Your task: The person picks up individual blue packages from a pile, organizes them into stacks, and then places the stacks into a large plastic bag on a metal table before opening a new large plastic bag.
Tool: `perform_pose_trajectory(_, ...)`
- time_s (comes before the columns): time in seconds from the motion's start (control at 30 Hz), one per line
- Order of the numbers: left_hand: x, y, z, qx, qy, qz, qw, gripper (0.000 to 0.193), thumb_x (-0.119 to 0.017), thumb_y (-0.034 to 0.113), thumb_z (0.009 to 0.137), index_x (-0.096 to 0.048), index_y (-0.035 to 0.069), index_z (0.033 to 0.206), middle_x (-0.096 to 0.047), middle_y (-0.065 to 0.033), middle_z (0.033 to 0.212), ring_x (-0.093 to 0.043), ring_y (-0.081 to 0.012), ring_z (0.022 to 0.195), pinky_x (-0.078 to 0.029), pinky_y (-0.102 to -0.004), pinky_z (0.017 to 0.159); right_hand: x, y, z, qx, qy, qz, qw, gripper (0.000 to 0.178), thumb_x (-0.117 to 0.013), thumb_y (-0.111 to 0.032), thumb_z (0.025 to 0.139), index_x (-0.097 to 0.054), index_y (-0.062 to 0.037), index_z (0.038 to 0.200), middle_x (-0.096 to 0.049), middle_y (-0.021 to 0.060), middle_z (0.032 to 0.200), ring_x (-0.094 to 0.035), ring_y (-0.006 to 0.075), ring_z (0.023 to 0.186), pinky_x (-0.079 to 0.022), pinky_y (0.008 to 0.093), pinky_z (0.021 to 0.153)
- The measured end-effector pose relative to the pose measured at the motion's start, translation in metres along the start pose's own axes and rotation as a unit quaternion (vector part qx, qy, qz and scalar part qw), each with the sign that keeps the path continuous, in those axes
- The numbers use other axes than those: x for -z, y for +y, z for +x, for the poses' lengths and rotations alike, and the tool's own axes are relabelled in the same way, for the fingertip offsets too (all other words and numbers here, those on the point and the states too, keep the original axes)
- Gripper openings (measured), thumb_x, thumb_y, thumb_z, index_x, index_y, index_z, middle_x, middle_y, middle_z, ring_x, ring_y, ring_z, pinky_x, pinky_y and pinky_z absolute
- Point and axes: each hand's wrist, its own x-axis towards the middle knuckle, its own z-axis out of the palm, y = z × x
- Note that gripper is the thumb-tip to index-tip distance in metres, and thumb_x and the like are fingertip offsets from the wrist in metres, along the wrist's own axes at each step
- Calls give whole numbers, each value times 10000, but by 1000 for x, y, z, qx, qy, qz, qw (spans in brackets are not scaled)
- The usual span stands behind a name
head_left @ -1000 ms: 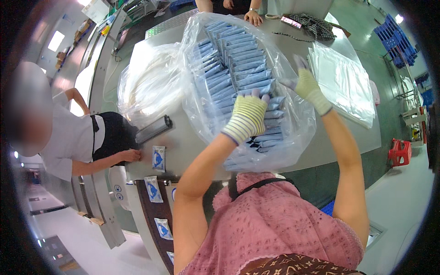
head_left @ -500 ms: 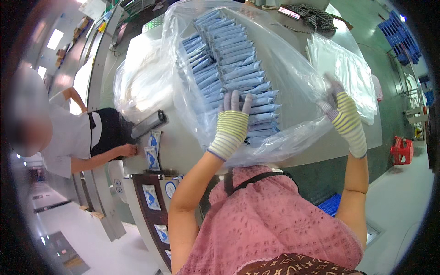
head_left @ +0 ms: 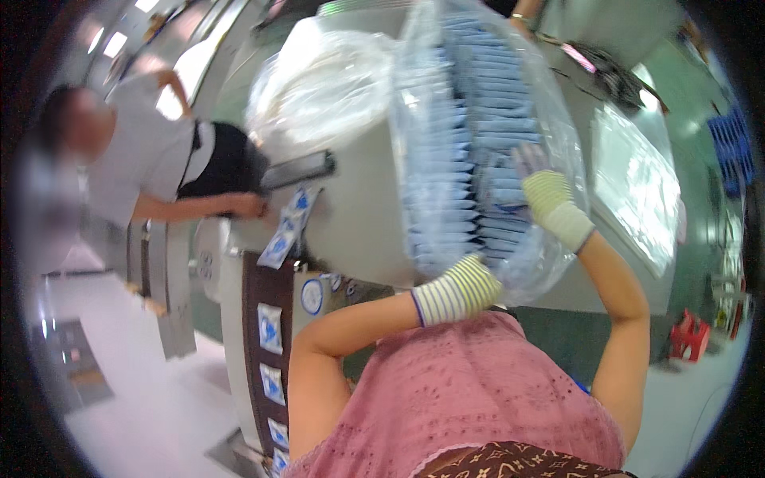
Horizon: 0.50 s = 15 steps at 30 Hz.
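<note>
Nearest to me, above my pink garment (head_left: pixel 470 390), my left hand (head_left: pixel 458 291) has come off the blue packets (head_left: pixel 502 103) and is now at the near edge of the clear bag (head_left: pixel 530 275); its fingers are blurred and partly hidden, so I cannot tell how far they are bent, or whether they hold the film; a little farther, my right hand (head_left: pixel 555 207), which a moment ago was out to the right with the film, is now over the right side of the bag, with its fingers spread loosely and nothing gripped that I can see; the bag, which was pulled wide, now lies narrower around the packets, and I judge that this keeps the rows closer together; the packets are inside the bag, directly under and to the left of my right fingers, and beyond my left hand, running in two long rows away from me; whether film lies between my right fingers and the packets, I cannot tell; to the right of the bag, on the table (head_left: pixel 362 223), lies a stack of clear bags (head_left: pixel 637 191); to the left, farther off, is a co-worker's hand (head_left: pixel 251 205) beside a dark roll (head_left: pixel 299 170).
</note>
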Motion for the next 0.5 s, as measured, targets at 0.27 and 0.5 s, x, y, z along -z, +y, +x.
perform_pose_trajectory(0.27,7,-20,-103,81,429,-153,886,544,-639,292,669,-480,67,1138,-466,-161,1118,-427,-324,1086,-346,-437,940,-21,7,-1,-17,34,43,998,1082,-802,-188,523,-152,-79,1381,-173,137,1430,-228,311,1298,-233,416,1056)
perform_pose_trajectory(0.5,-140,-103,-299,598,234,-107,759,303,-573,251,740,-616,78,984,-594,-192,973,-540,-352,953,-426,-439,821,-26,7,-1,7,87,83,993,1100,-802,-115,476,-171,-59,1375,-192,158,1419,-253,356,1271,-249,395,1053)
